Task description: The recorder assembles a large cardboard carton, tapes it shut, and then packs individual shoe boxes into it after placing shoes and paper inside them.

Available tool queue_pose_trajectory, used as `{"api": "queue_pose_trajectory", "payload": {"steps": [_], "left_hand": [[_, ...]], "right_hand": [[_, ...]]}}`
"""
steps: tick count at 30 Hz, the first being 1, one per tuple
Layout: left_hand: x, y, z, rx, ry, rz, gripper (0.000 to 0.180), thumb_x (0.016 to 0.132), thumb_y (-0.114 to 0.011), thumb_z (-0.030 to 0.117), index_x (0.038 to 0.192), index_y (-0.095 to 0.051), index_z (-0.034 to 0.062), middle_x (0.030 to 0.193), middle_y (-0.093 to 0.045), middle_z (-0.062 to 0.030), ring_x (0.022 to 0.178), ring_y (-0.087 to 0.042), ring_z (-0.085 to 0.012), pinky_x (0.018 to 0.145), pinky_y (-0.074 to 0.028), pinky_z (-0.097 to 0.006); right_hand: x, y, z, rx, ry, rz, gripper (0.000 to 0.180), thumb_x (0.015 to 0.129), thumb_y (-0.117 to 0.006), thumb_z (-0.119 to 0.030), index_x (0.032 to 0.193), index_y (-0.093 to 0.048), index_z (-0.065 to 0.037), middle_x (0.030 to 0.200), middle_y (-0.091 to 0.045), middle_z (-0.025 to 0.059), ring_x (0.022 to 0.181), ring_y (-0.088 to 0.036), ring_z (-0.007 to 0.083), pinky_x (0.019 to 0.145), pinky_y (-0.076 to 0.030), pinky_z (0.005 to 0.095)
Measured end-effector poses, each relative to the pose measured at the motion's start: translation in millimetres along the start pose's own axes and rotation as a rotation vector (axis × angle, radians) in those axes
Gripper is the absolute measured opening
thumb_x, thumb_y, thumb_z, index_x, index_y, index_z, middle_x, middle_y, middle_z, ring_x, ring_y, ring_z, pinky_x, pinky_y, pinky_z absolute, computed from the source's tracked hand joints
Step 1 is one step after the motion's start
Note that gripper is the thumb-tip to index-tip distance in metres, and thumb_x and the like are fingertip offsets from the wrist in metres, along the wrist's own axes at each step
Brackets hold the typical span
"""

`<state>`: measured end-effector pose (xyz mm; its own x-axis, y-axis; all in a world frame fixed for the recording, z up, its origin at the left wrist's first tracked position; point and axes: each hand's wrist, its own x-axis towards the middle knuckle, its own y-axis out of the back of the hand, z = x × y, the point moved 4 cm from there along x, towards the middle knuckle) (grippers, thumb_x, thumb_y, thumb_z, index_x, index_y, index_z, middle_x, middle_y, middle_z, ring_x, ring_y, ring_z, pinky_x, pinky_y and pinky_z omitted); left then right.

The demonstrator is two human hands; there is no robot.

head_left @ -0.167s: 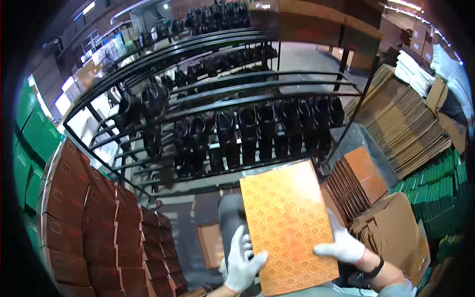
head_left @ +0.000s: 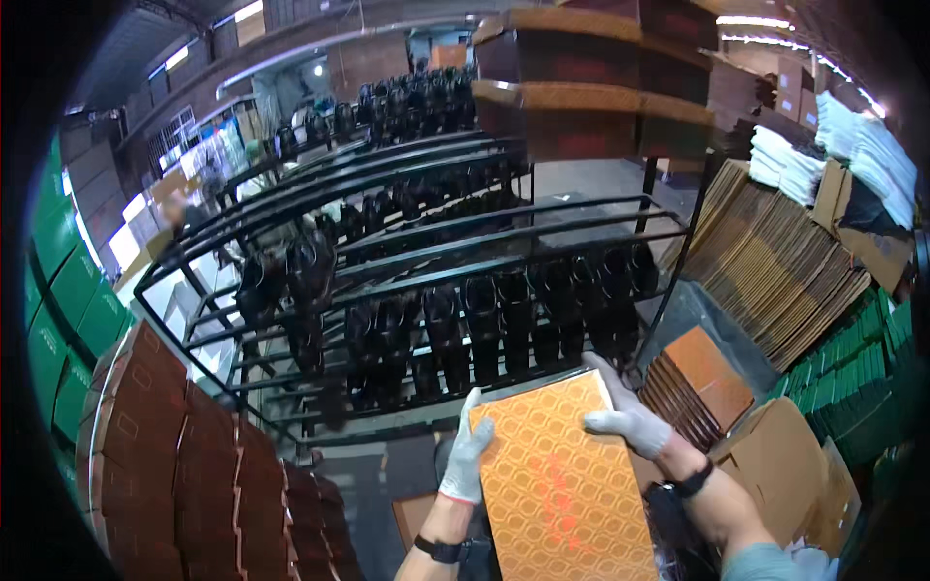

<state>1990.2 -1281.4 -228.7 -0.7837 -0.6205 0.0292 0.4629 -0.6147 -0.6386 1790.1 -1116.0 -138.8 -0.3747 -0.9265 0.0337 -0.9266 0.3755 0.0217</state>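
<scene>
An orange cardboard box, patterned with rounded scale-like shapes and bearing some red print, fills the lower middle of the view. White gloves cover both hands. My left hand grips the box near its far left corner, with the thumb on the patterned face. At the far right corner my right hand holds it the same way, its fingers behind the edge. The near end of the box runs out of the picture, and its underside is hidden.
Ahead stands a black metal rack with rows of black shoes; more boxes are stacked high behind. Brown boxes and green boxes rise on the left. Flattened cardboard and green sheets lie right.
Both hands have shifted from the sides of the box up to its far corners. The box sits lower in the picture, and the view has tilted upward.
</scene>
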Motion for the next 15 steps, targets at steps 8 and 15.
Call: {"api": "queue_pose_trajectory", "payload": {"steps": [8, 15], "left_hand": [[38.2, 1.8, -20.3, 0.367, -0.068, 0.159, 0.056, 0.111, -0.067, 0.027, 0.154, -0.047, -0.0027, 0.140, -0.061, -0.0131, 0.126, -0.059, -0.0203, 0.112, -0.047, -0.035], [86.6, -5.4, 4.1, 0.533, -0.268, -0.019, 0.066, 0.119, -0.051, 0.045, 0.164, -0.042, -0.0022, 0.157, -0.057, -0.0177, 0.144, -0.054, -0.0264, 0.123, -0.042, -0.039]], "right_hand": [[-7.4, 34.2, 30.1, -0.054, 0.079, 0.273, 0.099, 0.091, -0.085, -0.023, 0.172, -0.032, 0.000, 0.162, -0.051, 0.0203, 0.151, -0.050, 0.0275, 0.129, -0.038, 0.0423], [-109.9, 18.3, 56.7, 0.151, -0.127, 0.028, 0.135, 0.085, -0.092, -0.023, 0.182, 0.002, -0.009, 0.186, -0.021, 0.0101, 0.171, -0.023, 0.0259, 0.138, -0.023, 0.0458]]}}
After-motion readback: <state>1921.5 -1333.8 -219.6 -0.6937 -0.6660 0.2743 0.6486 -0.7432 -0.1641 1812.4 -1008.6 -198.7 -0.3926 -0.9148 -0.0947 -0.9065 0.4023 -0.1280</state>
